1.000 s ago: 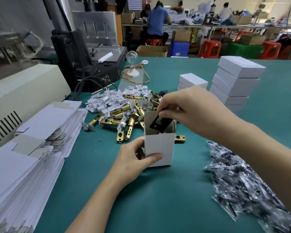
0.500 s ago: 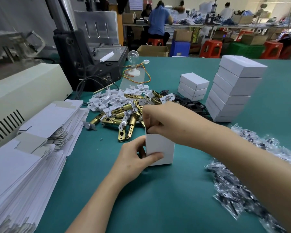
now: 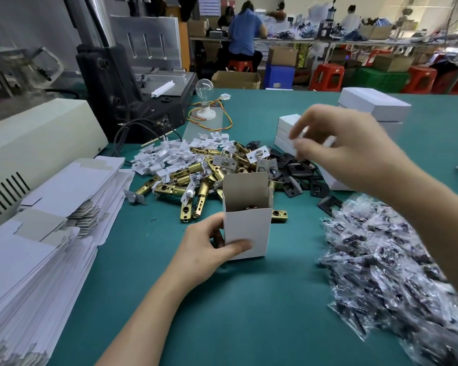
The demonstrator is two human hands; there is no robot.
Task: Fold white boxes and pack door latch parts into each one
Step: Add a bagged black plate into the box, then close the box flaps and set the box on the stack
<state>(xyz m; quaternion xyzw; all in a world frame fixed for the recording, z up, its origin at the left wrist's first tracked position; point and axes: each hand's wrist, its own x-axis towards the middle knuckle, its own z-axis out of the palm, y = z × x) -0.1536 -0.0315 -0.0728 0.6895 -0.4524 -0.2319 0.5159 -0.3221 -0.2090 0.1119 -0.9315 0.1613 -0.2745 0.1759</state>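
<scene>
Right hand [image 3: 341, 146] had lifted clear of the upright, open-topped white cardboard box [image 3: 246, 228], its blurred grip unreadable; left hand [image 3: 204, 247] gripped the box, a brassy part glimpsed inside.

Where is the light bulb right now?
In the head view, the light bulb stands far left of centre, beside the black machine, behind the latch pile.

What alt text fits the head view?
The left hand grips an upright, open white box on a green table, while the blurred right hand hangs above the loose parts pile behind it. Flat box blanks lie left, bagged parts right.
</scene>
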